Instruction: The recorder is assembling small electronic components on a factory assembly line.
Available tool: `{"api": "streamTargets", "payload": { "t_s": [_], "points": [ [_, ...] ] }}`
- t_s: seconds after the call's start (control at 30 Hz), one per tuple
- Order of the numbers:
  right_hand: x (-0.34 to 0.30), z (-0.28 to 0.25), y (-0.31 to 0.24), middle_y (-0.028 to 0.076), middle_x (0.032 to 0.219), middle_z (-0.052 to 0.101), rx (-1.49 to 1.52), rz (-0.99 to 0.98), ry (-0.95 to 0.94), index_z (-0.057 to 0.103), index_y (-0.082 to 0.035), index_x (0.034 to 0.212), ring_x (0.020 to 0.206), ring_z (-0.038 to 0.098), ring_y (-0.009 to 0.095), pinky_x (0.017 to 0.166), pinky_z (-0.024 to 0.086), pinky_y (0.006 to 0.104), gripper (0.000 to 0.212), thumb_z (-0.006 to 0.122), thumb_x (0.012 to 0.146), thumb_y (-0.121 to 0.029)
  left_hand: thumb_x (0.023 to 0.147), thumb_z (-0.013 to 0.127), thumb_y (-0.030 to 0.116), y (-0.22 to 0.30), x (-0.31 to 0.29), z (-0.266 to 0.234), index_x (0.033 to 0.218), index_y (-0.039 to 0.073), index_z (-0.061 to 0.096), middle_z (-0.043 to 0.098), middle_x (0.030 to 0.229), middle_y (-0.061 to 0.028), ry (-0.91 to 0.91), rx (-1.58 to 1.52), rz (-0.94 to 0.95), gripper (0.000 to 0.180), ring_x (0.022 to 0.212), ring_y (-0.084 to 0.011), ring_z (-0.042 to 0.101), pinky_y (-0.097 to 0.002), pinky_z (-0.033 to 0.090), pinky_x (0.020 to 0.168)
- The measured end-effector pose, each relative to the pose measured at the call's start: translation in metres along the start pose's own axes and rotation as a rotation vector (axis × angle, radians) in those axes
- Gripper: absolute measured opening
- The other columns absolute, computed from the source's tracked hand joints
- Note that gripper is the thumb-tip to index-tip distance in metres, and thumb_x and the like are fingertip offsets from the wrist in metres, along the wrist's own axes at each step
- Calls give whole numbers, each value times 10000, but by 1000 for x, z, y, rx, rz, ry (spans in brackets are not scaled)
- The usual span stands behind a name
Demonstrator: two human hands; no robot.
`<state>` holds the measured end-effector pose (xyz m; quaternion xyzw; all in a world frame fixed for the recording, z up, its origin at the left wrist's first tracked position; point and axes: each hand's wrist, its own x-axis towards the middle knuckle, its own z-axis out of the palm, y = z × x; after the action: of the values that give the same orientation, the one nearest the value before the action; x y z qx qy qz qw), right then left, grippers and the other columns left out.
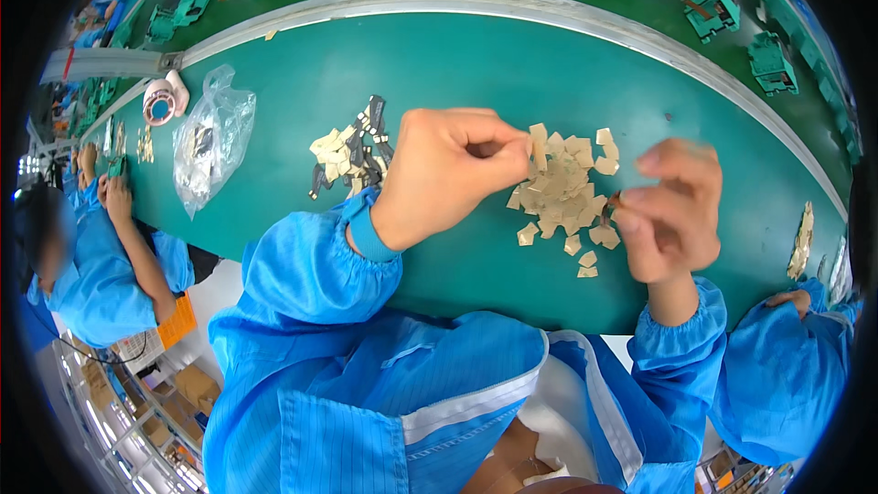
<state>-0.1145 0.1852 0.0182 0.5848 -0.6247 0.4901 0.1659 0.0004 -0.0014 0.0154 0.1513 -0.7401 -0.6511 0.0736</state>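
Over the green table, my left hand (444, 174) is closed in a pinch, with a small flat beige piece (539, 144) at its fingertips. Beneath and beside those fingertips lies a loose pile of flat, angular beige pieces (560, 190). My right hand (675, 210), smeared by motion, is just right of the pile with its fingers curled. Something small, dark and reddish shows between its thumb and finger, too blurred to name. Left of my left wrist sits a heap of black parts (376, 115) mixed with beige pieces (335, 151), partly hidden by my hand.
A clear plastic bag (212, 139) and a tape roll (159, 105) lie on the table's left. Beyond the metal rail (457, 0), green fixtures (770, 62) stand on a dark green surface. Co-workers in blue sit at left (91, 261) and right (777, 375).
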Motion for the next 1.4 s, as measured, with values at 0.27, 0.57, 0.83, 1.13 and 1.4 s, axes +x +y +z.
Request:
{"api": "streamTargets", "payload": {
  "t_s": [0.27, 0.57, 0.83, 1.13, 1.4],
  "points": [
    [-12, 3, 17, 128, 938, 614, 658, 614, 164, 590, 28, 993, 856, 589, 176, 726, 493, 282, 238, 646, 771, 95, 653, 779, 90, -2, 6, 9, 843, 44, 699, 632, 781, -57, -150, 449, 360, 212, 693, -184, 561, -284, 452, 631],
    [-8, -1, 8, 73, 816, 656, 634, 740, -34, 539, 4, 1193, 766, 615, 134, 746, 462, 283, 480, 703, 743, 32, 630, 772, 31, 1, -2, 3, 905, 86, 698, 600, 854, -40, -162, 420, 354, 291, 824, -206, 532, -325, 455, 716],
    [17, -23, 55, 162, 1238, 515, 20, 437, 314, 309, -28, 1383, 1103, 507, 225, 875, 409, 331, 822, 779, 720, -146, 664, 718, -4, 8, 0, 4, 1047, 71, 664, 633, 1010, -71, -161, 372, 383, 394, 928, -244, 536, -343, 447, 820],
    [39, -57, 185, 211, 1246, 501, -191, 733, 287, 35, -5, 1444, 1048, 544, 263, 874, 436, 372, 1065, 788, 725, -226, 677, 693, -3, 4, -2, 7, 1073, 58, 648, 592, 1142, -98, -23, 451, 683, 404, 1166, -334, 486, -411, 419, 943],
    [21, -35, 81, 88, 1014, 626, 1090, 871, 127, 309, 16, 1386, 915, 576, 90, 731, 463, 210, 668, 650, 837, -153, 799, 673, 76, 5, -8, 7, 1300, 37, 464, 540, 1143, -113, -54, -157, 229, 544, 1073, -251, 549, -354, 467, 856]
  ]
}}
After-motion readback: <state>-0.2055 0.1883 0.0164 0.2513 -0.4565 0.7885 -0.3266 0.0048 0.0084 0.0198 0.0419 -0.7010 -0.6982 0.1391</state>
